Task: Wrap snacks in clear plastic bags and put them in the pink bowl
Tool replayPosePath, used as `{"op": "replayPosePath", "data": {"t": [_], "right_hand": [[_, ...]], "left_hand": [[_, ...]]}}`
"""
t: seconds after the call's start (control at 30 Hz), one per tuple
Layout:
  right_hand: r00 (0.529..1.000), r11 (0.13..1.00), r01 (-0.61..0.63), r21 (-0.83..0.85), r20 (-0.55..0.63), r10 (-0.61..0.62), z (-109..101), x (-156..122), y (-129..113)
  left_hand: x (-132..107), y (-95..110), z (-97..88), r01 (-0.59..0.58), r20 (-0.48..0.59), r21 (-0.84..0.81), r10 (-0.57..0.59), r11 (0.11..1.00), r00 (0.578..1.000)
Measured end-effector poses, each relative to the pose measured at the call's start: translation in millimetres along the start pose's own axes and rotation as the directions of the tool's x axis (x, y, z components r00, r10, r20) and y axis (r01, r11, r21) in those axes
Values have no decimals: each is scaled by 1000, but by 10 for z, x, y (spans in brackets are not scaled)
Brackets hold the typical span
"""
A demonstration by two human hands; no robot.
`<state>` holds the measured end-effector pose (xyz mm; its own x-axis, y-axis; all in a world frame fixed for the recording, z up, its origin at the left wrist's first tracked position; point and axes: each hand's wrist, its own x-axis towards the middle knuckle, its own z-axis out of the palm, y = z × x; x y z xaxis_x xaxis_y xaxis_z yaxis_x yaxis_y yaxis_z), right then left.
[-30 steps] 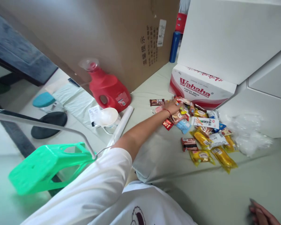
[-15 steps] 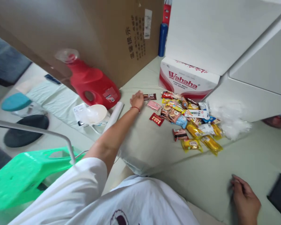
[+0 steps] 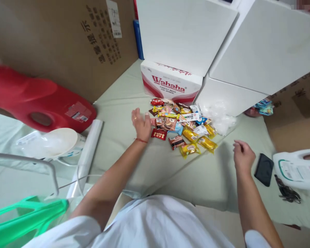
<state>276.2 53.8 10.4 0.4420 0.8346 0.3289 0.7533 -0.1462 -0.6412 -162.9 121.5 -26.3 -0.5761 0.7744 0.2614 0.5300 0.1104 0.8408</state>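
Observation:
A heap of small wrapped snacks [image 3: 182, 129] lies on the pale green sheet [image 3: 124, 113], with yellow, brown, red and white packets among them. My left hand [image 3: 141, 123] rests flat and open on the sheet against the heap's left edge, fingers stretched toward the packets, a red string on the wrist. A red packet [image 3: 158, 134] lies just right of that wrist. My right hand [image 3: 243, 156] hovers low over the sheet to the right of the heap, fingers loosely curled, holding nothing that I can see.
A Wahaha carton [image 3: 170, 86] and white boxes [image 3: 186, 31] stand behind the snacks, with crumpled clear plastic [image 3: 219, 119] beside them. A red detergent jug [image 3: 38, 103], a white bowl [image 3: 54, 143] and a white roll [image 3: 86, 155] lie left. A black phone [image 3: 264, 169] and white jug [image 3: 298, 168] lie right.
The view has swung right and closer. My left hand has moved from left of the brown bar to the edge of the snack heap. My right hand has lifted and moved toward the heap.

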Motion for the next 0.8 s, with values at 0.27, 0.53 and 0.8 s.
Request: {"op": "replayPosePath", "data": {"t": [0.27, 0.53, 0.8], "right_hand": [[873, 860, 444, -251, 338, -352, 675, 876, -567], [959, 725, -98, 682, 260, -115, 232, -501, -869], [723, 621, -335, 708, 616, -313, 467, -1667, -1083]], "left_hand": [[-1031, -36, -1079, -208, 252, -61, 217, 976, 943], [-1589, 10, -1429, 631, 713, -318, -261, 707, 651], [-1646, 344, -829, 883, 891, -301, -224, 361, 395]]}}
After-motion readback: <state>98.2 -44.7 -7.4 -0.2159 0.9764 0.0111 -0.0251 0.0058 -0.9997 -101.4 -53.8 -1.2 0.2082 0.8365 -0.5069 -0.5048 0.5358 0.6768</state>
